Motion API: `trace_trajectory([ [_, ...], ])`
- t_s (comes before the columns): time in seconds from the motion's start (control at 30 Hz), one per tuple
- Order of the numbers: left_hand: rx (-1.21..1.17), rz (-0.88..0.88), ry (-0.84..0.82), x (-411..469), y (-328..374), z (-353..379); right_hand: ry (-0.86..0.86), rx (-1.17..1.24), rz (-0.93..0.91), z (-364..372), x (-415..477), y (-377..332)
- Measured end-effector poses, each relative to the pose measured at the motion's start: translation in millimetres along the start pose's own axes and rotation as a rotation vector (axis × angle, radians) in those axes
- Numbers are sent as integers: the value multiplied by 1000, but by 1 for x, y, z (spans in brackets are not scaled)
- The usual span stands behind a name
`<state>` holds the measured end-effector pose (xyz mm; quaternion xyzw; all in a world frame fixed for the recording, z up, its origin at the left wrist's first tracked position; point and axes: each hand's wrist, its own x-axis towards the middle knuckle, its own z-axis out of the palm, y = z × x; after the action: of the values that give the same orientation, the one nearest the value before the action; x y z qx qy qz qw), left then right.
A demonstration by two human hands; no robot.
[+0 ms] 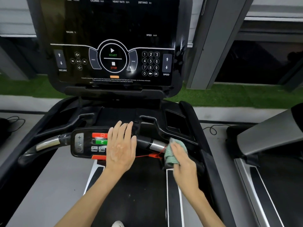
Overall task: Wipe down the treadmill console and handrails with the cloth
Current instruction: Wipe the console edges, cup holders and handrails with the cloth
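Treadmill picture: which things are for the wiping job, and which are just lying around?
For the job: cloth, right hand, left hand, handrail, console.
Just lying around: floor cable, red cord, next treadmill.

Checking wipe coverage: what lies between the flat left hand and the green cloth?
Head view: the handlebar's black plastic sleeve and silver metal section, with a thin red cord below.

Left hand (120, 149) flat, right hand (183, 161) curled, gripping

Gym, treadmill console (114, 38), second treadmill (265, 138)
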<state>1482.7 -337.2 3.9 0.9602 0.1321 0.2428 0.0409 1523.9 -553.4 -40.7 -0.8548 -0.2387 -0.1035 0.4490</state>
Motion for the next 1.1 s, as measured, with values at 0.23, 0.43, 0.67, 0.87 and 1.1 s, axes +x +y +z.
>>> trace_trajectory([
  [0.23, -17, 81, -60, 1, -11, -15, -153, -203, -291, 39, 22, -51],
  [0.43, -117, 75, -45, -7, -67, -27, -166, -294, -264, 53, 40, -76],
  [0.67, -207, 82, -22, -19, -132, -39, 76, 50, 210, 48, 38, -111],
  [0.87, -312, 137, -48, -25, -166, -38, 348, 333, 415, 40, 48, -156],
  [1.1, -505, 279, -48, -13, -150, -63, 330, 532, 478, 43, 55, -185],
])
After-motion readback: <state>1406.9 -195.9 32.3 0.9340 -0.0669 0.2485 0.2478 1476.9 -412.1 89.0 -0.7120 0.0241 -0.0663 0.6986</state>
